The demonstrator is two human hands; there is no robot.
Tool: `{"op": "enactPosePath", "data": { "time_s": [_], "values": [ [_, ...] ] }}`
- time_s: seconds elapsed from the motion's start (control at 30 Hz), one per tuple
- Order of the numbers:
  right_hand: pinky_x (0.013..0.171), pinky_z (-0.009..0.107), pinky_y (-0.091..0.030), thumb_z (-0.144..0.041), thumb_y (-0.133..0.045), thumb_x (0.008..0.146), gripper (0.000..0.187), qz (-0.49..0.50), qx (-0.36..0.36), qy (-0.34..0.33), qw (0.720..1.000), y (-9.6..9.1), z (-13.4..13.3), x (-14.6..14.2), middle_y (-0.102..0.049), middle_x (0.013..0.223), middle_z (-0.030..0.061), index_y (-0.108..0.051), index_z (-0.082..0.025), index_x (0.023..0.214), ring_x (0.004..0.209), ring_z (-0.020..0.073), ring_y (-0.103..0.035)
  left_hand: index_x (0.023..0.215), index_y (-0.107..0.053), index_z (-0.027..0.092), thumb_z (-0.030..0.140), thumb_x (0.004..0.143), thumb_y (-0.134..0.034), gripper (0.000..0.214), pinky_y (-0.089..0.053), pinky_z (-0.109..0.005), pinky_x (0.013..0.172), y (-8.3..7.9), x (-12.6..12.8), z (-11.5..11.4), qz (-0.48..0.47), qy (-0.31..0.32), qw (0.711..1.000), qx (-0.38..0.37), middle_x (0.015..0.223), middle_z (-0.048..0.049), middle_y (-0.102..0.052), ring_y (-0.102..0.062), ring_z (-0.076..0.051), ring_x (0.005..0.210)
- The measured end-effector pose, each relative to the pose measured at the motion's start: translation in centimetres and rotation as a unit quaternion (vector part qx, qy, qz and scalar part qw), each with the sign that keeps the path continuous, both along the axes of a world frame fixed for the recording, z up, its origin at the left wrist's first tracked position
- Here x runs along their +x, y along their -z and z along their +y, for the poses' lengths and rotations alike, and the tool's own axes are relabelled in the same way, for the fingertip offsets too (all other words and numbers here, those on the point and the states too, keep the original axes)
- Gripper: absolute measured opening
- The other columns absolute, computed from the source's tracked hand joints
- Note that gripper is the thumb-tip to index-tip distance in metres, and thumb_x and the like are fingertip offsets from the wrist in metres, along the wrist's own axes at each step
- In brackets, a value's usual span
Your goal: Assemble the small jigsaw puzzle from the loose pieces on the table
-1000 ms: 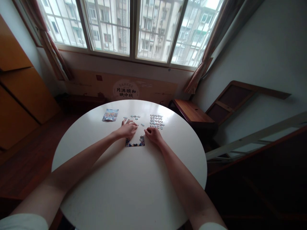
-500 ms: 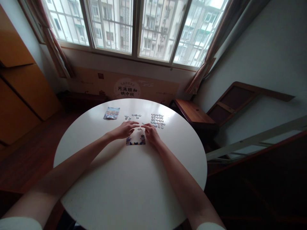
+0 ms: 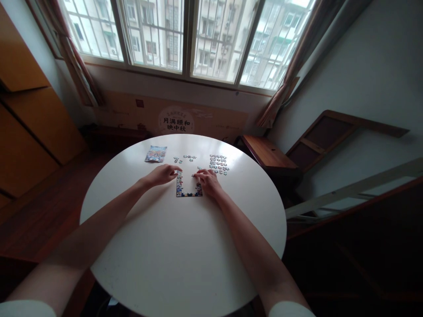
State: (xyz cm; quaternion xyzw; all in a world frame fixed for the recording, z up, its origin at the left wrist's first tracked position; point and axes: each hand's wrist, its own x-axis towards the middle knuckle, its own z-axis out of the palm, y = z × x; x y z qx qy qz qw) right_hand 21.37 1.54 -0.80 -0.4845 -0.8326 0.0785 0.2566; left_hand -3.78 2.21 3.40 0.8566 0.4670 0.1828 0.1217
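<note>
A partly joined jigsaw puzzle [image 3: 179, 189] lies on the white round table [image 3: 172, 246], forming a left side, a bottom row and part of a right side. My left hand [image 3: 162, 175] is at the top of the left side, its index finger stretched out and its thumb apart, with nothing visible held. On the right, my right hand [image 3: 208, 180] has its fingertips pinched on a small puzzle piece [image 3: 193, 175] above the gap between the two sides. Its wrist and palm hide part of the table beside the right side.
Loose pieces [image 3: 218, 163] lie in rows at the back right of the table. Several more pieces [image 3: 189, 157] are scattered behind the puzzle. A colourful picture sheet [image 3: 156, 154] lies at the back left. A wooden chair [image 3: 269, 152] stands beyond the table's right edge.
My left hand has moved left, away from my right hand, to the puzzle's left side, uncovering more of it. My right hand stays nearly in place. The view has shifted slightly.
</note>
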Motion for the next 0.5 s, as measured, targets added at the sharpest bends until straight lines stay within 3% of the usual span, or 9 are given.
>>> {"op": "enactPosePath", "data": {
  "time_s": [0.27, 0.5],
  "values": [
    [0.093, 0.038, -0.043, -0.019, -0.052, 0.091, 0.025, 0.063, 0.027, 0.019, 0.997, 0.8, 0.5, 0.2, -0.065, 0.104, 0.0074, -0.076, -0.025, 0.097, 0.102, 0.0231, -0.049, 0.121, -0.065, 0.012, 0.047, 0.083, -0.053, 0.053, -0.024, -0.024, 0.052, 0.5, -2.2, 1.2, 0.0, 0.012, 0.998, -0.058, 0.051, 0.0054, -0.043, -0.035, -0.01, 0.048],
    [0.091, 0.038, -0.044, -0.013, -0.051, 0.089, 0.03, 0.047, 0.032, 0.028, 0.998, 0.6, 0.4, 0.3, -0.065, 0.102, 0.0095, -0.071, -0.02, 0.11, 0.099, 0.0232, -0.051, 0.137, -0.051, 0.013, 0.064, 0.077, -0.058, 0.079, -0.021, -0.024, 0.052, 0.5, -2.1, 1.3, 0.006, 0.05, 0.991, -0.124, 0.052, 0.0073, -0.039, -0.033, -0.01, 0.048]
  ]
}}
